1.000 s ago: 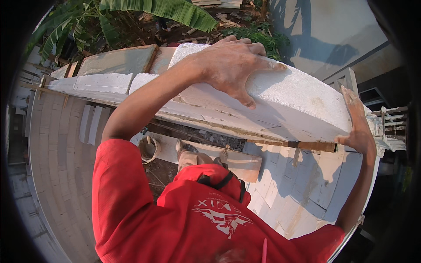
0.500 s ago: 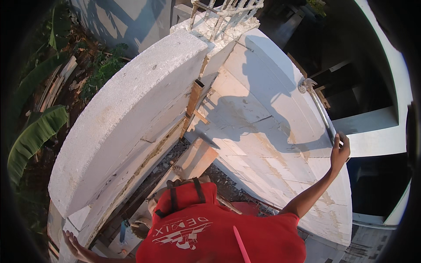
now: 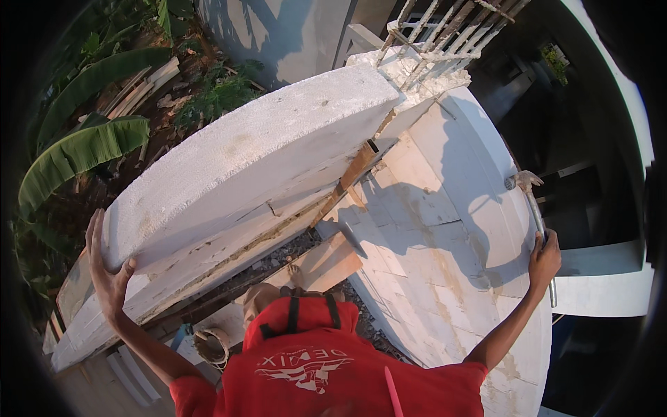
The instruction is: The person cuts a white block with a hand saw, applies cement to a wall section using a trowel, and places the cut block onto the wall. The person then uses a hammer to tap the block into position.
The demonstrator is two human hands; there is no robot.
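My left hand (image 3: 111, 281) is raised against the near left end of a long white lightweight block (image 3: 257, 139), the top course of the left wall. Its fingers are stretched along the outer side, with the thumb apart on the inner side. On the right, my right hand (image 3: 545, 263) is closed around the handle of a claw hammer (image 3: 532, 201). The hammer's metal head points away from me, at the outer top edge of the right wall (image 3: 445, 257). Part of the handle sticks out below my fist.
Rusty rebar (image 3: 445, 35) rises from rough concrete where the two walls meet. Between the walls lie a wooden plank (image 3: 323, 260), rubble and a bucket (image 3: 212, 345). Banana leaves (image 3: 83, 160) and stacked boards (image 3: 146, 87) are beyond the left wall.
My left hand has come up onto the block's end. My right hand has moved from the end of the hammer's handle to farther up it. The view has shifted leftward.
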